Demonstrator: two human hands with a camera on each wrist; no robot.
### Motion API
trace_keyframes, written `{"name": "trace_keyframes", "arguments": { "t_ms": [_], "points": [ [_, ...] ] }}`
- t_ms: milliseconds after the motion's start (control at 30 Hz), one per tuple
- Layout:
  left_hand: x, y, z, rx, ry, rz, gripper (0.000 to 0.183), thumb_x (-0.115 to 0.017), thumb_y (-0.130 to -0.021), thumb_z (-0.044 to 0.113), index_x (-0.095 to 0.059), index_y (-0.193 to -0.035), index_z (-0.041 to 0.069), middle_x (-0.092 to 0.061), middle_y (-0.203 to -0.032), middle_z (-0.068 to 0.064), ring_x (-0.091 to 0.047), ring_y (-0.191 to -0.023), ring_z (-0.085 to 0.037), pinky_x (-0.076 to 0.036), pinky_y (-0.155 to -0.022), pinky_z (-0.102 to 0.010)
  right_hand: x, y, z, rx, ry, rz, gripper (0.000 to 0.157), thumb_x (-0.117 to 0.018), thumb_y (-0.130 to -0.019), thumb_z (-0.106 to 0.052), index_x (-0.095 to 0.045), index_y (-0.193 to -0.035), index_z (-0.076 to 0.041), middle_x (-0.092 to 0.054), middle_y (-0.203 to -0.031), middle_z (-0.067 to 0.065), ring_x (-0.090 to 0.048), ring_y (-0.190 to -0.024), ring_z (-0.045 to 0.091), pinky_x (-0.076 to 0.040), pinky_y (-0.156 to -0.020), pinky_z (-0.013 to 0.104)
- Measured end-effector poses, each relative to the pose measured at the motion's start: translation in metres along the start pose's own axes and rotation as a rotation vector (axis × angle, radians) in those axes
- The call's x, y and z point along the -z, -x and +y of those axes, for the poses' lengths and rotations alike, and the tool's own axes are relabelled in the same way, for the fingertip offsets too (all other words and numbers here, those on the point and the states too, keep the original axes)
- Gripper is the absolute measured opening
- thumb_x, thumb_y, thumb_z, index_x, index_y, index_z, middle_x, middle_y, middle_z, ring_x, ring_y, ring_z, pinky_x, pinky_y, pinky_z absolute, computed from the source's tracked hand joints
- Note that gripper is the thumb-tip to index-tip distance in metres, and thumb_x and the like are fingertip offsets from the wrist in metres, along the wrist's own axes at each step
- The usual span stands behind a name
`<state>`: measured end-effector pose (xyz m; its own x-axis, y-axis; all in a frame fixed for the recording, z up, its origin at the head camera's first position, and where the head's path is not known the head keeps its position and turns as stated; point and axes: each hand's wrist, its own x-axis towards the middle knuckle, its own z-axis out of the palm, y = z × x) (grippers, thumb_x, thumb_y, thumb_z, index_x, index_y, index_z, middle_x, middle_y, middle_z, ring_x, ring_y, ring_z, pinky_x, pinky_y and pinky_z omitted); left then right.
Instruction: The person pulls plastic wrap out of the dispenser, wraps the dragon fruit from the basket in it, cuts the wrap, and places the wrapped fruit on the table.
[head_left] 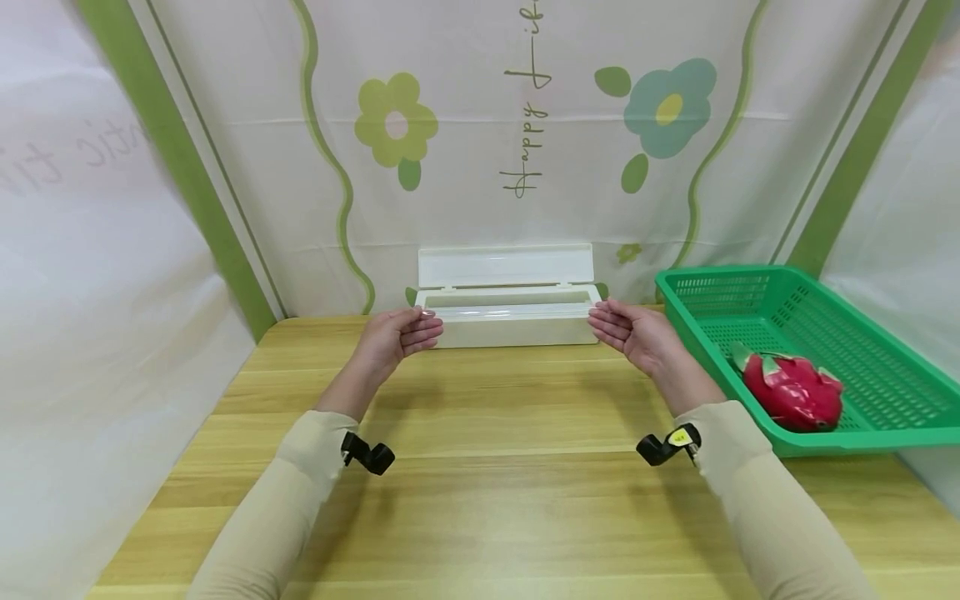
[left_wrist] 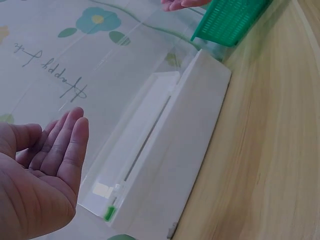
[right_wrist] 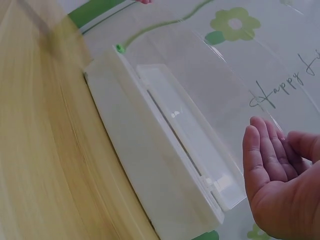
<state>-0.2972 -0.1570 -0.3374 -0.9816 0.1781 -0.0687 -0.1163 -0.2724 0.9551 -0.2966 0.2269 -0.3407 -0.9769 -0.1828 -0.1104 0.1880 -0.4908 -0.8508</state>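
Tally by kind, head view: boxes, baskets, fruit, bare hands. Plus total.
Boxes: 1 (white box, lid open)
Baskets: 1 (green basket)
Fruit: 1 (red dragon fruit, in the basket)
Bare hands: 2 (left hand, right hand)
Total: 5

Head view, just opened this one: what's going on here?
A person's left hand and right hand pinch what looks like clear film, held between them at a white box. The box's lid stands open. To the right, a red dragon fruit sits in a green basket.
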Motion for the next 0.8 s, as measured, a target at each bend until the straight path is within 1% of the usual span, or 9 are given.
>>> {"name": "trace_keyframes", "arguments": {
  "t_ms": [67, 167, 233, 433, 633, 733, 800],
  "points": [
    [0.000, 0.002, 0.001, -0.003, 0.008, -0.006, 0.040, -0.047, -0.104, 0.014, -0.046, -0.127, -0.019, -0.073, -0.089, -0.009, -0.071, -0.085, -0.019, -0.056, -0.079, -0.032, -0.001, 0.002, -0.001, 0.003, 0.001, -0.002, 0.027, -0.051, -0.102, -0.013, -0.073, -0.091, -0.003, -0.073, -0.092, 0.011, -0.071, -0.089, 0.020, -0.055, -0.083, 0.031],
    [-0.001, 0.005, 0.003, -0.010, 0.018, -0.007, 0.034, -0.049, -0.103, 0.014, -0.052, -0.120, -0.016, -0.073, -0.089, -0.010, -0.071, -0.086, -0.020, -0.056, -0.078, -0.032, -0.003, 0.005, -0.003, 0.004, -0.001, -0.006, 0.029, -0.050, -0.103, -0.013, -0.073, -0.090, -0.003, -0.073, -0.093, 0.011, -0.071, -0.090, 0.021, -0.054, -0.083, 0.032],
    [-0.001, 0.007, 0.005, -0.018, 0.017, -0.018, 0.033, -0.049, -0.103, 0.014, -0.054, -0.118, -0.015, -0.073, -0.089, -0.010, -0.071, -0.086, -0.020, -0.056, -0.079, -0.032, -0.003, 0.007, -0.005, 0.005, -0.005, -0.014, 0.028, -0.050, -0.103, -0.013, -0.074, -0.090, -0.003, -0.073, -0.093, 0.012, -0.071, -0.090, 0.021, -0.054, -0.084, 0.032],
    [-0.004, 0.016, 0.012, -0.041, 0.006, -0.043, 0.042, -0.048, -0.103, 0.014, -0.045, -0.126, -0.021, -0.073, -0.089, -0.009, -0.071, -0.087, -0.019, -0.055, -0.080, -0.033, -0.007, 0.013, -0.009, 0.016, -0.006, -0.044, 0.027, -0.051, -0.102, -0.013, -0.074, -0.092, -0.002, -0.073, -0.093, 0.012, -0.071, -0.091, 0.021, -0.054, -0.083, 0.033],
    [-0.006, 0.022, 0.019, -0.057, 0.011, -0.048, 0.041, -0.049, -0.103, 0.013, -0.046, -0.125, -0.021, -0.073, -0.089, -0.010, -0.071, -0.086, -0.020, -0.056, -0.080, -0.033, -0.010, 0.020, -0.015, 0.038, -0.001, -0.076, 0.026, -0.052, -0.102, -0.013, -0.074, -0.093, -0.001, -0.073, -0.094, 0.012, -0.070, -0.092, 0.021, -0.054, -0.083, 0.032],
    [-0.008, 0.026, 0.023, -0.069, 0.018, -0.061, 0.036, -0.049, -0.103, 0.014, -0.052, -0.120, -0.018, -0.073, -0.089, -0.010, -0.071, -0.086, -0.020, -0.056, -0.080, -0.033, -0.012, 0.024, -0.018, 0.054, 0.007, -0.097, 0.025, -0.053, -0.101, -0.013, -0.073, -0.095, 0.000, -0.073, -0.095, 0.012, -0.070, -0.092, 0.021, -0.054, -0.083, 0.032],
    [-0.009, 0.029, 0.025, -0.078, 0.026, -0.068, 0.030, -0.049, -0.103, 0.013, -0.060, -0.111, -0.013, -0.073, -0.090, -0.010, -0.071, -0.086, -0.020, -0.056, -0.079, -0.033, -0.015, 0.027, -0.021, 0.062, 0.011, -0.114, 0.026, -0.051, -0.102, -0.013, -0.073, -0.096, 0.000, -0.073, -0.095, 0.012, -0.070, -0.092, 0.021, -0.054, -0.083, 0.032]
  ]
}}
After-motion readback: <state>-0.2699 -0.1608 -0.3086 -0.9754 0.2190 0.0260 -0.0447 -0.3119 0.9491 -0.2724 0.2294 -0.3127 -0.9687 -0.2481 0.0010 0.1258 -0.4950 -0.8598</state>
